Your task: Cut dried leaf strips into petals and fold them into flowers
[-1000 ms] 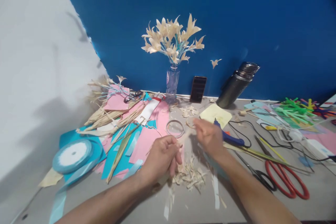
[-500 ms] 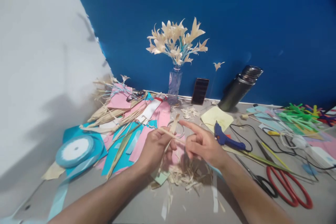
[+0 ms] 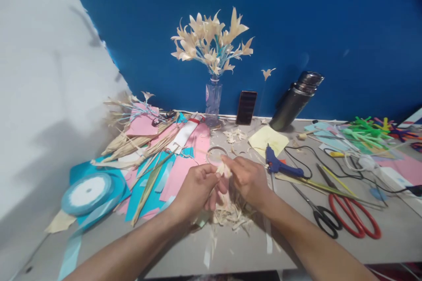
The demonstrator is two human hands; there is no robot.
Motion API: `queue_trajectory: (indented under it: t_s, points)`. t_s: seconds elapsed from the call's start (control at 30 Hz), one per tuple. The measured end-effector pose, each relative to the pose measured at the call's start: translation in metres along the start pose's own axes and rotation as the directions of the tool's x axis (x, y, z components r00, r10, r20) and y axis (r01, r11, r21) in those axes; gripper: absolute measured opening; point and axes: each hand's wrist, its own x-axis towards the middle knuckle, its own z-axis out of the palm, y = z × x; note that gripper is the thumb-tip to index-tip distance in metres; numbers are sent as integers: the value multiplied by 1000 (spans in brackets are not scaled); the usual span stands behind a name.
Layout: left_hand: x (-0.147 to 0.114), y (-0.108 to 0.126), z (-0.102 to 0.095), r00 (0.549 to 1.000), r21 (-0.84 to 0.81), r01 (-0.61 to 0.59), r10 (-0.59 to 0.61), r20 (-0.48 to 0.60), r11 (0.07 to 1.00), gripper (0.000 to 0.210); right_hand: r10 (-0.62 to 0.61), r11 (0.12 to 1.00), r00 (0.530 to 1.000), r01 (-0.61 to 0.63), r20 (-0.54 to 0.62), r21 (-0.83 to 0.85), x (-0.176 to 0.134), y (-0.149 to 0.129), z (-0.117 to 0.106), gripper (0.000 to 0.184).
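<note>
While glancing rearward, spot pale flowers (image 3: 207,30) fanning from the clear bottle (image 3: 213,103). Pinching a pale piece (image 3: 224,170) between inward-angled left hand (image 3: 196,188) and right hand (image 3: 250,180), with fingers (image 3: 207,168) curled tight.

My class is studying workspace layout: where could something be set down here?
Bare table shows between the loose ribbon and left forearm, and right of the red scissors. It is crowded around the paper pile, shavings and glue gun.

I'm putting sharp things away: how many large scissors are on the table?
2: black-handled scissors right of the right hand, and red-handled scissors farther right, beside them. Others may be hidden.
</note>
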Motion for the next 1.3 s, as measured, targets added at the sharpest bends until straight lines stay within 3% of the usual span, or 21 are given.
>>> queue_trajectory:
  t_s: [0.07,0.13,0.17,0.2,0.23,0.33,0.4,0.43,0.53,0.6,0.67,0.73,0.8,0.87,0.93,1.0,1.03,1.1,1.17,1.2,1.3]
  points:
    - [-5,2,2,999,-39,32,-32,18,999,26,183,981,982,-185,-46,-49,10,24,-11,47]
    - [-7,3,3,999,-104,38,-38,6,994,29,428,902,888,-431,-171,19,20,42,-24,38]
    - [-6,3,3,1000,-132,28,-30,-7,991,29,511,859,833,-493,-212,136,24,45,-29,35]
    - [-4,3,2,1000,-155,10,-14,-22,988,29,566,811,805,-506,-176,292,26,45,-33,36]
    - [-2,3,1,999,-174,-10,4,-35,985,29,576,742,815,-493,-56,454,27,41,-36,39]
    - [5,2,-4,996,-216,-52,37,-76,975,28,326,402,885,-449,334,798,22,18,-36,63]
    - [8,1,-7,994,-219,-59,36,-106,974,30,144,240,895,-445,422,863,17,3,-35,77]
    - [8,1,-7,993,-207,-57,33,-117,977,30,95,221,894,-449,439,866,15,-3,-33,80]
    - [8,-1,-6,990,-160,-67,46,-131,985,25,87,323,875,-478,477,817,12,-16,-27,77]
    - [7,-3,-3,989,-129,-80,63,-130,988,23,134,436,891,-447,434,781,10,-24,-19,51]
    - [6,-4,0,991,-100,-61,48,-126,993,23,147,611,942,-327,303,721,7,-30,-10,29]
    - [4,-5,2,991,-70,-26,17,-131,997,22,89,823,986,-153,141,548,3,-30,-2,30]
    - [0,-4,4,993,-35,-20,16,-120,999,23,38,947,999,-43,19,319,3,-19,0,28]
    - [-5,-3,5,997,-26,-28,26,-74,999,26,104,979,991,-86,-90,183,7,4,-6,25]
    - [-7,0,5,998,-71,-25,21,-59,997,28,327,937,911,-277,-252,214,14,30,-18,24]
    - [-6,3,4,994,-128,-36,22,-109,991,29,410,905,855,-338,-318,257,21,45,-30,31]
    - [-4,4,3,990,-146,-48,28,-137,988,29,464,860,844,-356,-270,365,23,47,-34,34]
    - [1,5,0,986,-173,-65,37,-160,983,29,474,654,880,-379,36,655,24,36,-35,45]
    - [6,4,-2,988,-195,-68,38,-153,978,27,265,376,890,-451,373,810,20,15,-30,64]
    - [7,3,-3,986,-199,-75,43,-159,977,26,150,295,875,-485,461,823,18,4,-26,71]
    - [9,0,-3,980,-164,-111,81,-181,980,25,16,258,855,-504,518,824,12,-22,-18,65]
